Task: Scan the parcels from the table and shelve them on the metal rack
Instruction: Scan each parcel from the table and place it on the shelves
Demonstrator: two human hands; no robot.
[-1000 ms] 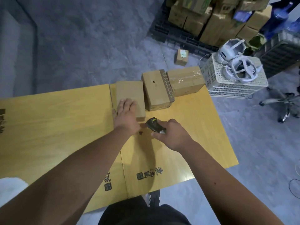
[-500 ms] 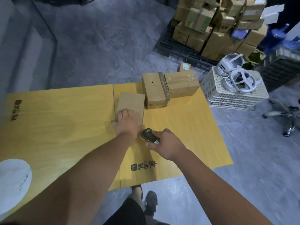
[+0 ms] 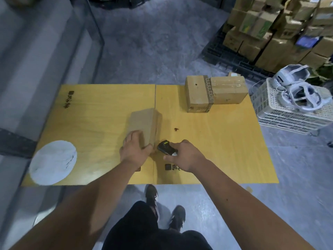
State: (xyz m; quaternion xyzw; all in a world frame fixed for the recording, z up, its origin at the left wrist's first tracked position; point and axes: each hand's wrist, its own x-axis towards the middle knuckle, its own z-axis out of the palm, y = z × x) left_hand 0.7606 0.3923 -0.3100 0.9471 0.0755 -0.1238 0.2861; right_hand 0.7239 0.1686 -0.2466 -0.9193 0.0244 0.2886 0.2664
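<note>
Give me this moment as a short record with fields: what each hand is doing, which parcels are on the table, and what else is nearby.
left hand: grips the near end of the plain brown cardboard parcel, tilted up on the yellow wooden table
right hand: holds the black handheld scanner, beside that parcel
other parcels: two brown cardboard boxes side by side at the far edge
left corner: white round disc
beside table: white plastic crate carrying white headsets
</note>
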